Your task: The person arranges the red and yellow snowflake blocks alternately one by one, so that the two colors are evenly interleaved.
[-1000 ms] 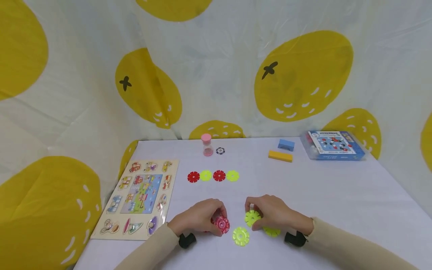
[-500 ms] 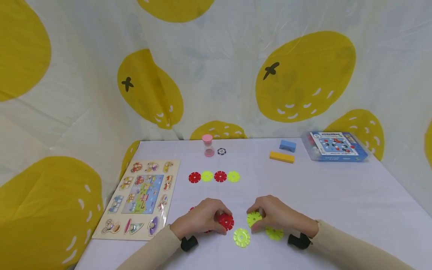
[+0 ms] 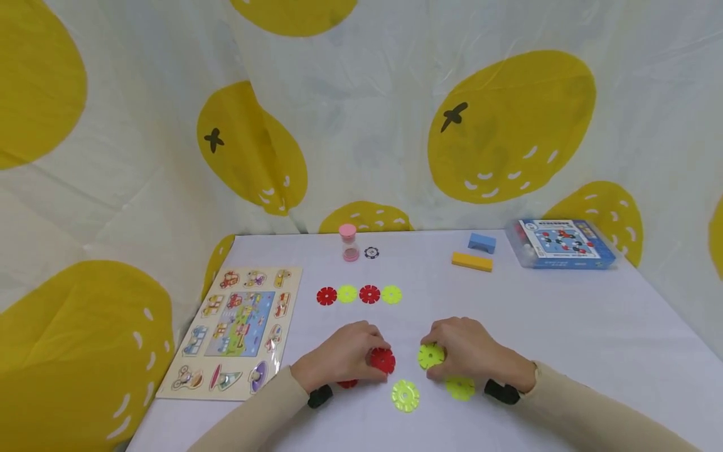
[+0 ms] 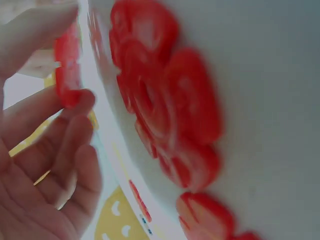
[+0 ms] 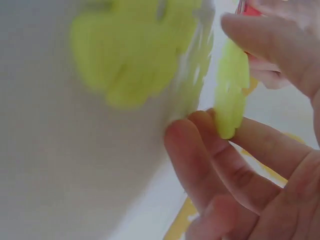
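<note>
My left hand (image 3: 346,355) pinches a red notched plastic disc (image 3: 383,361) between thumb and fingers, its flat face turned toward the head camera. Facing it, my right hand (image 3: 471,351) pinches a yellow-green notched disc (image 3: 431,356) in the same way; a gap separates the two discs. On the table between the hands lies another yellow-green disc (image 3: 405,395), with one more (image 3: 460,388) under the right wrist. Below the left hand a red disc (image 3: 348,383) is mostly hidden; the left wrist view shows red discs (image 4: 160,95) lying on the table there.
Farther back runs a row of discs, red (image 3: 326,295) and yellow-green (image 3: 347,293) alternating. A wooden picture puzzle (image 3: 240,326) lies at left. Behind stand a pink hourglass (image 3: 349,243), a poker chip (image 3: 371,252), yellow (image 3: 472,262) and blue (image 3: 482,243) blocks and a boxed set (image 3: 565,243).
Both hands have moved slightly forward, each still pinching its disc. The red disc has turned from a glossy tilt to face the head camera more plainly.
</note>
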